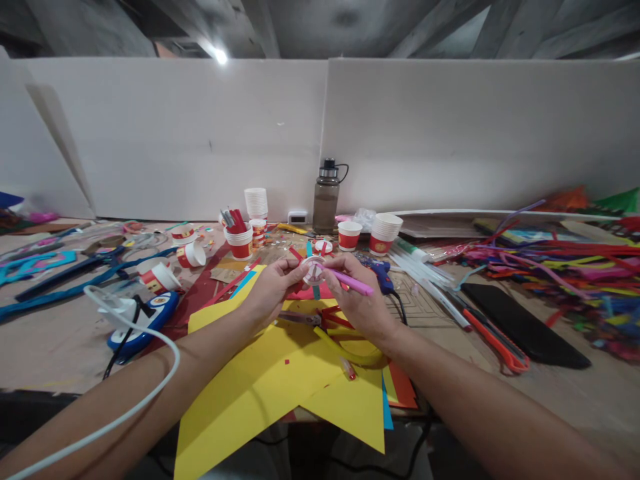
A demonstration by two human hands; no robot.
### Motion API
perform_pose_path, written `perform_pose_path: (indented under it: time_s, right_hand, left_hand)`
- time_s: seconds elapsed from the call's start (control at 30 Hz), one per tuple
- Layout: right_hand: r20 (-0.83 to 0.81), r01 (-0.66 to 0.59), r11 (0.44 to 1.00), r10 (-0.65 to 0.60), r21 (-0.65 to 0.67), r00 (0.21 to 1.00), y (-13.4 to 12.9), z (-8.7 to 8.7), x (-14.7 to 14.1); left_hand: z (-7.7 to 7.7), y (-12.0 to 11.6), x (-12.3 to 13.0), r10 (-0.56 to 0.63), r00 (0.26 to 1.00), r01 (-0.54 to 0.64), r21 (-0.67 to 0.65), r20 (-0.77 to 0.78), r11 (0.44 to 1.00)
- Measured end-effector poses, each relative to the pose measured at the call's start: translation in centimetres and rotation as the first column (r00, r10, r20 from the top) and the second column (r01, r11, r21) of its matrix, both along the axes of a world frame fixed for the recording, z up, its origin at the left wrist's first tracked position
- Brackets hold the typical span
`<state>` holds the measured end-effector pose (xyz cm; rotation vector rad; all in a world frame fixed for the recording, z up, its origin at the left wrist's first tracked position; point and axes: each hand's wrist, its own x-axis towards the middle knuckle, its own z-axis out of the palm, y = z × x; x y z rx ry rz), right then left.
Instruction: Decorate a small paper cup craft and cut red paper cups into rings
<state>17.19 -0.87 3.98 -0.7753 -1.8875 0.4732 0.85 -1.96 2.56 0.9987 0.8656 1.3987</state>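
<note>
My left hand (273,288) is closed on the rim of a small white paper cup (313,272), which has red and teal strips sticking out around it. In my right hand (365,300) is a slim pink-purple pen-shaped stick (356,283), its far end at the cup; whether it touches is too small to tell. The right fingers are also close to the cup's edge. Below both hands, scissors (300,318) lie on yellow paper sheets (260,373). A blue glue gun (382,275) rests just beyond my right hand.
Stacked paper cups (385,233), a cup of red sticks (239,241) and a water bottle (326,200) stand at the back. Right are an orange cutter knife (500,343), a black phone-like slab (525,325) and coloured pipe cleaners (560,267). A white cable (173,367) crosses my left forearm.
</note>
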Motion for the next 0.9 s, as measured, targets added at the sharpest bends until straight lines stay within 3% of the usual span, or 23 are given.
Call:
perform_pose_path:
  time_s: [0.9]
  right_hand:
    - [0.017, 0.026, 0.999, -0.027, 0.046, 1.0, 0.29, -0.26, 0.06]
  left_hand:
    - [-0.16, 0.08, -0.07, -0.012, 0.999, 0.013, 0.007, -0.031, 1.0]
